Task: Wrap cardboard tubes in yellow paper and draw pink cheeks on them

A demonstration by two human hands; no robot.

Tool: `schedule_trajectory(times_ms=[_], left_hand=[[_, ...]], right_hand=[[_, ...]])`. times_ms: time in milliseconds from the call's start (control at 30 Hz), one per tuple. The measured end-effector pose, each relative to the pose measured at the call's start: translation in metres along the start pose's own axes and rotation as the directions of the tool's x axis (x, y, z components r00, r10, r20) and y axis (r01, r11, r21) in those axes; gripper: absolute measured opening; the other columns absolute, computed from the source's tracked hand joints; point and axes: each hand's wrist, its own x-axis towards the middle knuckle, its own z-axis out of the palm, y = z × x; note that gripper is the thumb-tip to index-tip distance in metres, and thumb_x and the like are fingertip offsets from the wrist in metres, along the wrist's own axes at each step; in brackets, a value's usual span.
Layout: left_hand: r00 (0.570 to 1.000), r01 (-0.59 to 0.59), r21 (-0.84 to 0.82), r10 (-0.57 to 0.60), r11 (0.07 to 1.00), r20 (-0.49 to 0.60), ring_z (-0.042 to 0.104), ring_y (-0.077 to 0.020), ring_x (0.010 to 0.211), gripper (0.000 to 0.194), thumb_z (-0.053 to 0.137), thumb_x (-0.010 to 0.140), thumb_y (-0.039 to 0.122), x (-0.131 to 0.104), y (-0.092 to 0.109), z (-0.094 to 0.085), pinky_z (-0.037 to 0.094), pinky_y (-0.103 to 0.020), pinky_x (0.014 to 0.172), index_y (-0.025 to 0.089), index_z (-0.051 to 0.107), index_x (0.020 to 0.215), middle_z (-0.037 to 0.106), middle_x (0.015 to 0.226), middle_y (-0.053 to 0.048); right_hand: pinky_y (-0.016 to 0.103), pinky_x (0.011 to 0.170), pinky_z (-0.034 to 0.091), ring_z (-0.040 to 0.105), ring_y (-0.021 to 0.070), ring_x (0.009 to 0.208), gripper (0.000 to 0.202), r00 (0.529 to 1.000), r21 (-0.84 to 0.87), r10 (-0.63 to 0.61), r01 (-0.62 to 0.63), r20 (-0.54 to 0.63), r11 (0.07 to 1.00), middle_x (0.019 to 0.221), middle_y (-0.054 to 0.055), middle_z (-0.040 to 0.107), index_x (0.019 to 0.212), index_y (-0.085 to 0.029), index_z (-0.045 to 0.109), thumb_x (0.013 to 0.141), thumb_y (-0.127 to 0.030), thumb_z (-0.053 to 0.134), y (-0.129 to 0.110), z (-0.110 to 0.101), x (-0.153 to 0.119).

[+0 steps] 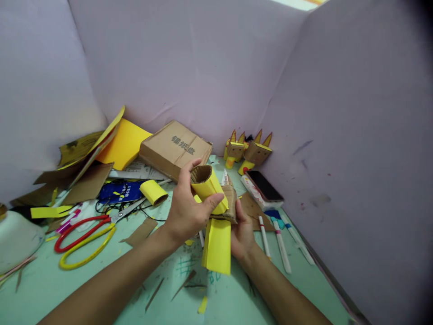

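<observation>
My left hand (189, 207) is closed around a short yellow paper-covered cardboard tube (211, 192), its hollow brown end tilted up. The tube sits against a brown cardboard piece (230, 201), which my right hand (242, 232) grips from the right side. Below that piece hangs a longer yellow paper strip or tube (218, 246); how it joins the cardboard is hidden. My right fingers are partly covered by the cardboard. A similar yellow tube (152, 192) lies on the table to the left of my left hand.
Red-and-yellow-handled scissors (86, 239) lie at left. Behind stand a cardboard box (176, 146) and leaning yellow sheets (125, 142). Two small cardboard figures with pointed ears (259, 151) stand at the back right. A phone (265, 185) and several markers (282, 250) lie at right. Scraps litter the table.
</observation>
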Motion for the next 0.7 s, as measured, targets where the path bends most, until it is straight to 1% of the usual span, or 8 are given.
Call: schedule_trajectory(times_ms=[100, 267, 367, 500, 567, 600, 700], left_hand=[[0.999, -0.024, 0.017, 0.024, 1.000, -0.020, 0.054, -0.0266, 0.109, 0.069, 0.072, 0.070, 0.028, 0.000, 0.000, 0.000, 0.041, -0.045, 0.099, 0.023, 0.035, 0.129, 0.052, 0.120, -0.009], [0.996, -0.068, 0.038, 0.069, 0.997, -0.048, 0.056, -0.0238, 0.102, 0.068, 0.072, 0.069, 0.027, 0.000, -0.003, 0.001, 0.045, -0.041, 0.093, 0.021, 0.038, 0.128, 0.053, 0.115, -0.008], [0.995, -0.077, 0.037, 0.080, 0.996, -0.064, 0.056, -0.0244, 0.102, 0.069, 0.073, 0.067, 0.026, 0.000, -0.003, 0.001, 0.045, -0.041, 0.092, 0.020, 0.039, 0.127, 0.053, 0.116, -0.008], [0.998, -0.060, -0.058, 0.059, 0.997, -0.020, 0.058, -0.0235, 0.098, 0.072, 0.074, 0.066, 0.024, -0.001, -0.004, -0.003, 0.047, -0.039, 0.090, 0.019, 0.039, 0.129, 0.056, 0.112, -0.008], [0.998, -0.056, -0.111, 0.057, 0.992, 0.011, 0.058, -0.0234, 0.098, 0.071, 0.073, 0.067, 0.026, -0.001, -0.005, -0.007, 0.047, -0.037, 0.089, 0.020, 0.040, 0.130, 0.057, 0.112, -0.008], [0.998, -0.049, -0.133, 0.053, 0.990, 0.023, 0.058, -0.0235, 0.099, 0.069, 0.072, 0.069, 0.027, -0.001, -0.006, -0.009, 0.047, -0.036, 0.089, 0.020, 0.040, 0.130, 0.057, 0.113, -0.008], [0.998, 0.016, -0.222, -0.002, 0.975, 0.061, 0.057, -0.0228, 0.100, 0.065, 0.068, 0.073, 0.029, -0.001, -0.011, -0.017, 0.047, -0.033, 0.087, 0.022, 0.041, 0.132, 0.057, 0.116, -0.007]], right_hand=[[0.049, 0.087, 0.048, 0.064, 0.0311, 0.098, 0.050, 1.000, 0.024, 0.004, -0.004, 0.002, 1.000, 0.097, 0.010, 0.073, 0.110, -0.014, 0.062, 0.082, -0.054, 0.049, 0.000, 0.001, -0.001], [0.049, 0.089, 0.047, 0.062, 0.0310, 0.102, 0.050, 1.000, 0.034, -0.021, 0.021, 0.013, 0.999, 0.099, 0.010, 0.073, 0.112, -0.014, 0.062, 0.085, -0.053, 0.044, -0.001, 0.001, 0.000], [0.050, 0.090, 0.047, 0.062, 0.0314, 0.103, 0.048, 0.998, -0.016, -0.057, 0.057, 0.038, 0.998, 0.100, 0.009, 0.073, 0.110, -0.016, 0.064, 0.084, -0.052, 0.047, -0.003, 0.000, 0.000], [0.050, 0.092, 0.046, 0.062, 0.0323, 0.103, 0.043, 0.984, -0.138, -0.164, 0.173, 0.075, 0.975, 0.097, 0.007, 0.074, 0.105, -0.018, 0.067, 0.079, -0.050, 0.056, -0.012, -0.001, -0.002], [0.050, 0.093, 0.046, 0.062, 0.0318, 0.103, 0.041, 0.963, -0.202, -0.254, 0.267, 0.091, 0.942, 0.098, 0.005, 0.074, 0.106, -0.020, 0.067, 0.077, -0.048, 0.059, -0.018, -0.002, -0.004], [0.049, 0.093, 0.046, 0.063, 0.0313, 0.103, 0.040, 0.945, -0.235, -0.312, 0.327, 0.099, 0.915, 0.100, 0.004, 0.074, 0.107, -0.021, 0.067, 0.077, -0.047, 0.060, -0.022, -0.003, -0.004], [0.048, 0.094, 0.046, 0.063, 0.0304, 0.102, 0.040, 0.872, -0.339, -0.476, 0.485, 0.117, 0.806, 0.102, 0.003, 0.073, 0.110, -0.024, 0.064, 0.075, -0.042, 0.065, -0.029, -0.006, -0.004]])
